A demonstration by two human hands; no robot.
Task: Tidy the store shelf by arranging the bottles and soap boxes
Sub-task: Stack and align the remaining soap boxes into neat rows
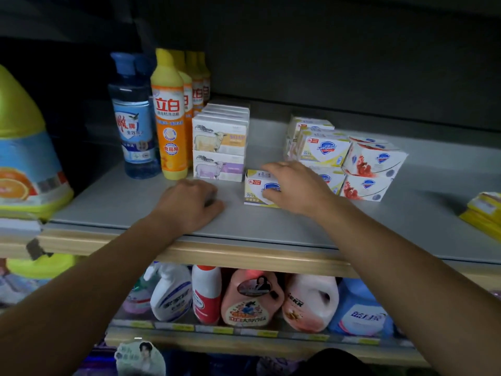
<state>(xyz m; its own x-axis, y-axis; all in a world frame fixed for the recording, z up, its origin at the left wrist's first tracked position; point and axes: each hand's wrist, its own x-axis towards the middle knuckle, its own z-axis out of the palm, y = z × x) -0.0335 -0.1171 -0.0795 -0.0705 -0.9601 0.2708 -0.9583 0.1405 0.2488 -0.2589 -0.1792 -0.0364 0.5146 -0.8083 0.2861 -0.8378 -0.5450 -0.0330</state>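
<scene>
Dim overall: the shelf's back wall [352,63] sinks into dark shadow. Wide-angle bending curves the shelf edge [244,253], and the big detergent jug [24,147] at left smears soft.

On the grey shelf [271,226] we find the blue-capped clear bottle [135,126] at the left, the yellow-and-orange dish-soap bottle [169,118] just right of it, then the stacked white sheep-print soap boxes [219,150]. A lone white-and-yellow soap box [257,188] sits before and right of these. Further right stand the white-and-yellow soap box stack [320,147] and, touching its right side, the white-and-red soap boxes [371,169].
</scene>
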